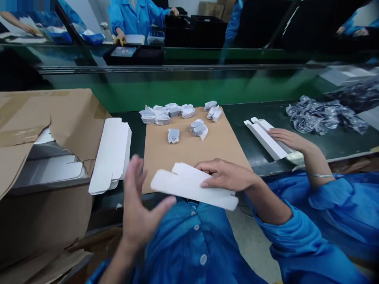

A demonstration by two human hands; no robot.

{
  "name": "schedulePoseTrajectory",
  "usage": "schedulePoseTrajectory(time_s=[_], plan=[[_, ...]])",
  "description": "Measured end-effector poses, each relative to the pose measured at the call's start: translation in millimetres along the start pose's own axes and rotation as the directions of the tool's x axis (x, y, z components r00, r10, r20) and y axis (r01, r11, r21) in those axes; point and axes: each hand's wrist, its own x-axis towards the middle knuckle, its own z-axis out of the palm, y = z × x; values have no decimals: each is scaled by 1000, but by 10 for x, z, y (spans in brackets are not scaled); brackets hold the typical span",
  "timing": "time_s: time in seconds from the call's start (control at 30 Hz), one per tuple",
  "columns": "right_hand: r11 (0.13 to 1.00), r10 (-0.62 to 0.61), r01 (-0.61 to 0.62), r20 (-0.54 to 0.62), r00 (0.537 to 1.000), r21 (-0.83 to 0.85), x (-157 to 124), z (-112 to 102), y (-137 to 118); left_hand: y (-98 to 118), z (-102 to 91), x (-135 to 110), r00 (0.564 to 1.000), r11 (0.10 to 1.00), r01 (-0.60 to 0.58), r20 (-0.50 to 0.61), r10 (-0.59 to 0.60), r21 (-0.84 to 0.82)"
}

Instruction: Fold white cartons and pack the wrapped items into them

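Observation:
My right hand (226, 175) grips a flat white folded carton (183, 183) by its right part, holding it tilted over the near edge of a brown cardboard sheet (171, 154). Just left of the carton, my left hand (142, 205) is raised with fingers and thumb spread, slightly blurred and holding nothing. Several small grey-and-white wrapped pieces (173, 135) lie on the sheet, most of them grouped along its far edge. Beside my left hand rests a stack of flat white cartons (111, 154).
A torn brown cardboard box (59, 118) with white cartons inside stands at left. At right, a co-worker's hand (286, 138) touches white cartons (265, 136) near crumpled clear plastic bags (325, 114). Across the green divider (189, 85), people in blue work among black boxes (195, 31).

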Motion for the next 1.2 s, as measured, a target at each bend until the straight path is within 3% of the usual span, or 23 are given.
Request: schedulePoseTrajectory(time_s=[0.03, 0.1, 0.13, 0.17, 0.23, 0.27, 0.33, 0.43, 0.5, 0.63, 0.73, 0.83, 0.9, 0.97, 1.03, 1.07, 1.1, 1.13, 1.2], plan=[[995, -26, 32, 59, 998, -97, -42, -20, -58, 12, -65, 131, 977, 991, 132, 169, -128, -14], [949, -38, 56, 62, 997, -311, -82, 33, -135, 8, -112, 332, 864, 954, 301, 424, -272, -2], [895, -38, 34, -1, 999, -445, -89, 99, -149, -5, -100, 389, 823, 935, 356, 474, -313, -1], [817, -50, -9, -86, 995, -577, -92, 182, -146, -25, -75, 419, 814, 915, 403, 465, -348, -19], [633, -124, -108, -238, 963, -767, -95, 356, -100, -71, -19, 420, 826, 878, 472, 391, -406, -84], [557, -168, -125, -258, 951, -821, -99, 427, -65, -94, -5, 406, 819, 863, 493, 394, -417, -111], [479, -248, -57, -198, 948, -876, -118, 506, 8, -126, -18, 382, 766, 843, 525, 499, -406, -120], [468, -337, 88, -85, 938, -879, -159, 488, 84, -129, -85, 378, 667, 853, 517, 659, -349, -72], [467, -363, 101, -86, 928, -878, -179, 447, 110, -111, -99, 373, 690, 885, 463, 648, -324, -49], [471, -382, 73, -129, 915, -879, -183, 446, 118, -93, 0, 328, 791, 919, 387, 538, -290, -74], [411, -412, 39, -147, 899, -911, -173, 511, 89, -128, 69, 353, 845, 926, 370, 442, -302, -73], [332, -438, -7, -161, 884, -943, -170, 521, 92, -176, 54, 443, 843, 931, 363, 436, -314, -32], [349, -442, -68, -228, 868, -935, -162, 470, 146, -167, 49, 470, 861, 923, 373, 406, -307, -92], [404, -446, -231, -412, 795, -885, -131, 419, 230, -96, 113, 420, 947, 918, 307, 178, -269, -249], [469, -420, -417, -611, 671, -779, -65, 439, 305, 22, 273, 301, 977, 908, 156, -74, -200, -388], [496, -394, -468, -670, 629, -731, -20, 491, 326, 85, 381, 234, 980, 901, 105, -109, -166, -421], [521, -366, -483, -696, 618, -703, 26, 568, 333, 141, 497, 174, 986, 893, 96, -79, -145, -439], [549, -333, -463, -691, 642, -695, 67, 659, 323, 182, 608, 131, 988, 889, 130, -13, -151, -439], [633, -289, -333, -612, 736, -699, 108, 827, 260, 203, 773, 118, 970, 894, 235, 33, -242, -382]])
